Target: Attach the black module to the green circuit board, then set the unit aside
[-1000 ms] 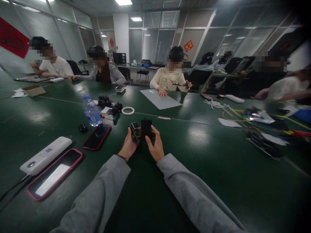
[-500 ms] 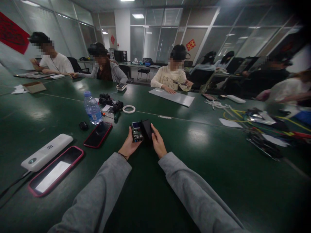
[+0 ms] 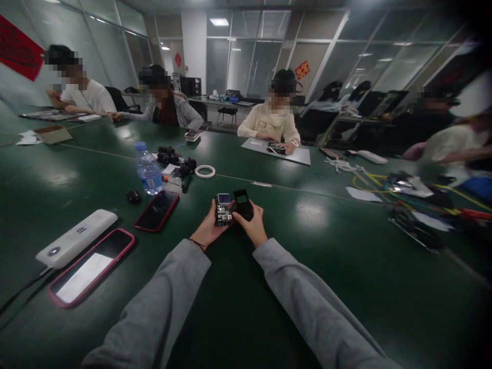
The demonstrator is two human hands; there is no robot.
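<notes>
My left hand (image 3: pixel 209 226) is closed around a small circuit board with a screen (image 3: pixel 223 210), its component side facing up towards me. Beside it, my right hand (image 3: pixel 253 224) grips a black plastic cover (image 3: pixel 243 204) with a rectangular window near its top. The cover stands close to the board's right edge; whether the two touch I cannot tell. Both are held above the dark green table (image 3: pixel 307 266).
To the left lie a phone (image 3: pixel 157 210), a pink-edged phone (image 3: pixel 92 266), a white power bank (image 3: pixel 77 238) and a water bottle (image 3: pixel 149 171). A white tape ring (image 3: pixel 205 171) is ahead. Cables (image 3: pixel 407 189) spread at right. A person (image 3: pixel 274 120) sits opposite.
My right hand has turned the black cover so its window now shows. The board has shifted slightly right. Across the table, the person's hands now hold a dark object over the grey panel.
</notes>
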